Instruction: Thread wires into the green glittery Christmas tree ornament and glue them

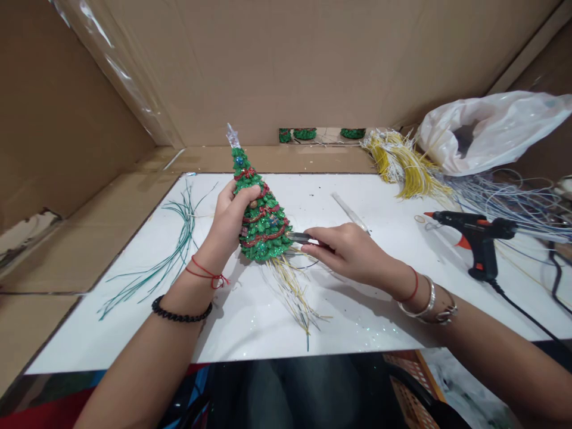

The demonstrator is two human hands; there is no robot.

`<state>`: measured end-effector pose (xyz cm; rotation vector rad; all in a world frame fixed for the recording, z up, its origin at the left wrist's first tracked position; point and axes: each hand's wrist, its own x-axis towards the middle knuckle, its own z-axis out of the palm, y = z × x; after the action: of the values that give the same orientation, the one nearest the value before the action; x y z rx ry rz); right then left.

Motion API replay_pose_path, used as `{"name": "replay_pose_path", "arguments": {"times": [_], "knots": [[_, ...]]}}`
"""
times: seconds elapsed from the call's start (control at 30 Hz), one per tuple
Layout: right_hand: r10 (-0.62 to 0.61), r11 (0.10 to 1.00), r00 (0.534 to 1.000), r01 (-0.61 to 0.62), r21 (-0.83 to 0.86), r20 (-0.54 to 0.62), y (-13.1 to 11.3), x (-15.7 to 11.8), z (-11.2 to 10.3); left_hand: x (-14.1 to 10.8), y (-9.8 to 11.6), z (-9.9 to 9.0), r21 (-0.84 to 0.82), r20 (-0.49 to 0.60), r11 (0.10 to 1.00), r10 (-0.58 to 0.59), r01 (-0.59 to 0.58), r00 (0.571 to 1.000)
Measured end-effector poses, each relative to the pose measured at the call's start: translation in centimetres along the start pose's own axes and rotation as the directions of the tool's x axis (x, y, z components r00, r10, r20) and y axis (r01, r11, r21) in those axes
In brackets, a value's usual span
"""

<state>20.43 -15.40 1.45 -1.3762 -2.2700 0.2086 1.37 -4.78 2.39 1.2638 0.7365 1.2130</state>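
Note:
A small green glittery Christmas tree [264, 229] with red garlands, little ornaments and a clear star [233, 138] on top leans to the left above the white board. My left hand [233, 211] is closed around its upper middle, thumb across the front. Yellow and white thin wires [292, 286] hang out from under its base. In my right hand [342, 245] are dark-handled metal tweezers [300, 237], their tips at the tree's lower right edge. Whether the tips grip anything is too small to tell.
Green wires [181, 238] lie on the left of the white board [223, 333]. To the right are a black and orange glue gun [480, 238] with its cord, yellow wire bundles [402, 164], blue-white wires [504, 199] and a white plastic bag [496, 128]. A clear thin stick [351, 211] lies behind my right hand.

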Motion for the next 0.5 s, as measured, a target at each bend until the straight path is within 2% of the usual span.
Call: {"name": "replay_pose_path", "arguments": {"times": [0.17, 0.37, 0.5], "knots": [[0.047, 0.993, 0.993, -0.034, -0.114, 0.110, -0.3, 0.1, 0.2, -0.1, -0.2, 0.1, 0.050, -0.027, 0.999, 0.021, -0.019, 0.999], [0.101, 0.962, 0.985, -0.061, -0.266, 0.137, -0.5, 0.2, 0.5, -0.5, -0.1, 0.6, 0.068, -0.008, 0.998, 0.017, -0.017, 1.000], [0.109, 0.950, 0.981, -0.056, -0.306, 0.160, -0.6, 0.2, 0.3, -0.9, 0.0, 1.1, 0.048, -0.016, 0.999, 0.011, -0.011, 1.000]]}}
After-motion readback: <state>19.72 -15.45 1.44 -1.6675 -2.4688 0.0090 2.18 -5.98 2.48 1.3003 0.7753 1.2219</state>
